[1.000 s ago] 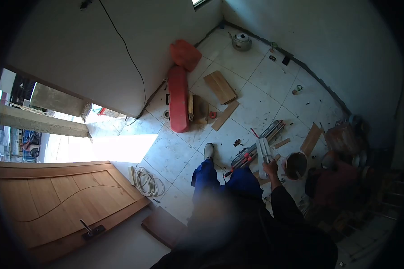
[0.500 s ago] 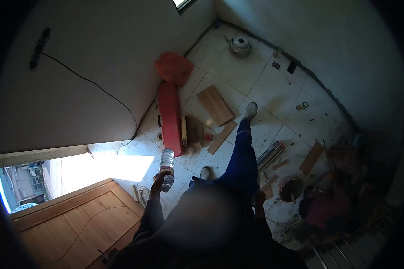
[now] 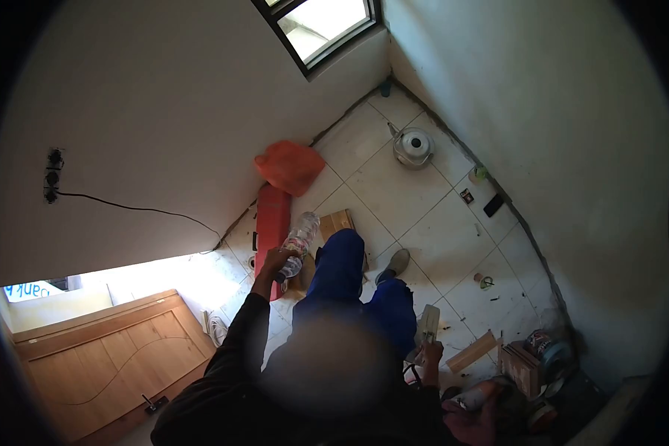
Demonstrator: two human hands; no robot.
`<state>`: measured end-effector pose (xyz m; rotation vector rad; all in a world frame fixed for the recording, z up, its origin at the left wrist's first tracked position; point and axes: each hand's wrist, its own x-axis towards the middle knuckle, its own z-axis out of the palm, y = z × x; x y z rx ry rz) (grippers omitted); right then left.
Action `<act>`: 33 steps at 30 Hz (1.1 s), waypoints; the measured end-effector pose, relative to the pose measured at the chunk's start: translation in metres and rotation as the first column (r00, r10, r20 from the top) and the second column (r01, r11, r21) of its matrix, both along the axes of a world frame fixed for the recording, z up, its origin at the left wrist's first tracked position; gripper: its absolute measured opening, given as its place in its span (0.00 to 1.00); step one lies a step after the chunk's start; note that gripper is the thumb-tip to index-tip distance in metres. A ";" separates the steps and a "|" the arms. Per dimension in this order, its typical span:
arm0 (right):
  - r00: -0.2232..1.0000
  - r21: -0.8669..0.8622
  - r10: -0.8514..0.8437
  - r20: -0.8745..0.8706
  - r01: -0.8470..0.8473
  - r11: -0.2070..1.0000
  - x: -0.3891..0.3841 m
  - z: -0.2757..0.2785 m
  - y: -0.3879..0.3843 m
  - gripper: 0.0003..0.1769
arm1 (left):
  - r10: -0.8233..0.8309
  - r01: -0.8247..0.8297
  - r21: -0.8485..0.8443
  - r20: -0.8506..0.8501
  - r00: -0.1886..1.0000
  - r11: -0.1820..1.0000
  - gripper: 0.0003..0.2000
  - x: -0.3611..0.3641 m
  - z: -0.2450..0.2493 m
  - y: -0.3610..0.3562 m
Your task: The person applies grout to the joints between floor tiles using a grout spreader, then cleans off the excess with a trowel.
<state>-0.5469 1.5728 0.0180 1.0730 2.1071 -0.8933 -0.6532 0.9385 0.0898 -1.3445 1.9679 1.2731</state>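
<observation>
My left hand (image 3: 278, 263) is wrapped round the lower part of a clear plastic bottle (image 3: 302, 232) with a printed label. The bottle is tilted, over the red long case (image 3: 273, 215) on the floor. My right hand (image 3: 432, 352) hangs low beside my right leg, its fingers curled; I cannot tell what is in them. A pale long bundle (image 3: 429, 320) shows just past its fingertips. Between the hands are my legs in blue trousers (image 3: 331, 271), the left knee raised.
An orange-red bag (image 3: 290, 167) lies by the wall. A metal kettle (image 3: 414, 149) stands near the corner, with a phone (image 3: 493, 205) and a cup (image 3: 483, 281) along the right side. A person (image 3: 477, 412) is low at the right, near a board (image 3: 472, 352). A wooden door (image 3: 119, 364) is at left.
The view has shifted forward, bringing more window into sight. My left leg has come forward over the boards. The bottle in my left hand now tilts to the right; my right hand is lower.
</observation>
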 end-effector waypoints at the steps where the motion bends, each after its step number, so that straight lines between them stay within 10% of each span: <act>1: 0.988 0.133 0.089 -0.129 -0.072 0.988 -0.025 -0.007 0.007 0.16 | -0.023 0.023 -0.050 0.004 1.000 0.998 0.21 -0.032 -0.005 0.001; 11: 0.947 -0.024 -0.320 0.034 0.321 0.947 -0.233 0.019 -0.073 0.21 | -0.411 0.439 -0.267 0.157 0.898 0.858 0.41 -0.405 -0.112 -0.065; 14: 0.808 0.212 -0.562 0.175 0.527 0.823 -0.252 0.022 -0.156 0.15 | -0.599 0.663 -0.161 0.314 0.737 0.731 0.39 -0.546 -0.164 -0.095; 21: 0.946 0.359 -0.267 0.183 0.189 0.914 -0.442 0.107 -0.143 0.17 | -0.773 0.810 -0.272 0.255 0.581 0.519 0.37 -0.747 -0.293 -0.080; 33: 0.837 0.380 -0.292 0.463 0.110 0.918 -0.470 -0.003 -0.185 0.21 | -0.946 0.913 -0.407 0.290 0.144 0.014 0.24 -0.994 -0.463 0.007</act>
